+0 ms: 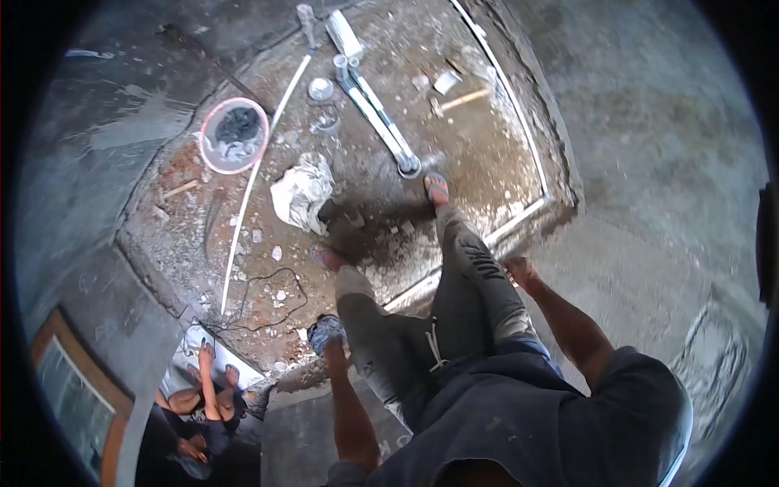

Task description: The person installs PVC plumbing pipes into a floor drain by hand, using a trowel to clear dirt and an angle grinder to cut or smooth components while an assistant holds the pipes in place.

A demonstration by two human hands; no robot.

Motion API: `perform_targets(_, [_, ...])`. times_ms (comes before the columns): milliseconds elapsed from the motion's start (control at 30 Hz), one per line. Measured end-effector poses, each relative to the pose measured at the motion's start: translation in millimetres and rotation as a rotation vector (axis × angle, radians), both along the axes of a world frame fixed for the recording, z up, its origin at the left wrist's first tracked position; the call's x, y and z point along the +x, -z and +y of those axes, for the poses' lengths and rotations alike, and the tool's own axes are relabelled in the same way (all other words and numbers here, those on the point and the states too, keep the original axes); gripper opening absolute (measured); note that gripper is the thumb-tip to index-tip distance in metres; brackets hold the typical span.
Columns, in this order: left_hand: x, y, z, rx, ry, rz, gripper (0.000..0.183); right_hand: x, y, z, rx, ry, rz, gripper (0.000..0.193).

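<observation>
My left hand (333, 347) hangs beside my left leg, closed around a crumpled grey cloth (325, 331), perhaps a rag. Beside my right thigh is my right hand (523, 272), its fingers loosely apart with nothing visible in them; they show only in part. I stand over a shallow dug-out bed of dirt (373, 215), feet in sandals. In front of my right foot (436, 188) lie two joined white pipes (377, 118) with grey fittings. A white crumpled sack (303, 193) sits ahead of my left foot (329, 257).
A pink-rimmed bucket (267, 140) stands at the left, near a long thin white pipe (268, 166). A hammer (465, 99) lies at the far right of the dirt. Another thin pipe (511, 97) follows the right edge. A black cable (302, 284) loops near a seated person (213, 406).
</observation>
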State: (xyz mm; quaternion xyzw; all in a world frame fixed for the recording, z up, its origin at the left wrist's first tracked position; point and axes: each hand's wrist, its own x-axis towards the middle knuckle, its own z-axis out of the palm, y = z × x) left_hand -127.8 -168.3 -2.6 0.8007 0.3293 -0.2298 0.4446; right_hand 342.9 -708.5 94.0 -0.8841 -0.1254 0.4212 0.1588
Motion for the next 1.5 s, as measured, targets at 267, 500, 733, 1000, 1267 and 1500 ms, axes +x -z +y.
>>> perform_targets(267, [118.3,-17.7,174.9,-0.399,-0.796,0.128,0.038,-142.0,27.2,105.1,-0.28,0.033,-0.007,0.026])
perform_targets(500, [73.4,73.9,193.1,-0.296,-0.503,0.176,0.032,-108.9,154.8,219.6,-0.144,0.237,0.198,0.036])
perform_targets(733, [193.1,181.6,176.2,-0.148,-0.088,0.031,0.032,-44.7,344.4,241.0,-0.097,0.298,0.054,0.056])
perform_targets(1000, [391.9,356.2,166.4,0.303,0.43,-0.658,0.039,60.7,517.9,187.7,-0.25,0.205,-0.388,0.058])
perform_targets(1267, [484.9,452.8,182.6,0.627,0.653,-0.893,0.048,111.0,536.5,261.4,0.246,0.34,-0.533,0.047])
perform_targets(1500, [490.2,469.7,206.1,0.576,0.588,-0.865,0.048,176.9,531.7,255.5,0.152,0.39,-0.645,0.062])
